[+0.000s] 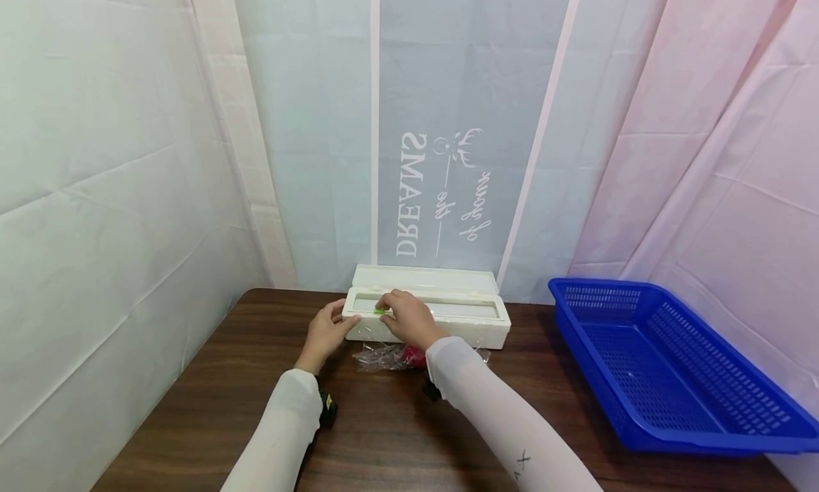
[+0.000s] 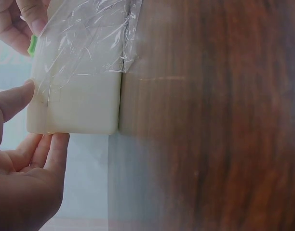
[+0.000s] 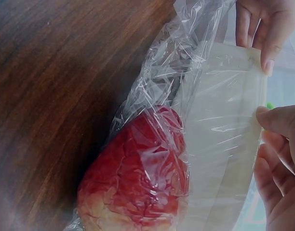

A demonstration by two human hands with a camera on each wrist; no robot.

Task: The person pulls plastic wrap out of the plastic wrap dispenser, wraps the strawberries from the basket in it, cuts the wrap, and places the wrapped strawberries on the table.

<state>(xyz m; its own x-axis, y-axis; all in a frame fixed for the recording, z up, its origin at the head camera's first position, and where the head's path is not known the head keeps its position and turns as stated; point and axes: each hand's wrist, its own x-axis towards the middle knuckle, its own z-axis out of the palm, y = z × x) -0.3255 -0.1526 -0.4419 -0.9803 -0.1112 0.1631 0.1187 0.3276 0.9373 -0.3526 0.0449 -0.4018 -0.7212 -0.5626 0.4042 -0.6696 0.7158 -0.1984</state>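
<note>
A white cling film dispenser box (image 1: pixel 441 330) lies across the table with its lid (image 1: pixel 425 277) raised at the back. Its left end is held by my left hand (image 1: pixel 325 332), the thumb at the top edge and the fingers against the end face. My right hand (image 1: pixel 409 320) reaches over the box and pinches a small green slider (image 1: pixel 379 311) near the left of the top opening. Clear cling film (image 2: pixel 89 36) hangs down the front face. In front of the box, a red fruit (image 3: pixel 138 168) with a yellowish end lies under crumpled film, partly hidden by my right arm in the head view.
A blue perforated plastic basket (image 1: pixel 595 378) stands at the right of the brown wooden table (image 1: pixel 377 442). Behind the box hangs a grey printed curtain (image 1: pixel 473 65), and pale cloth covers both sides.
</note>
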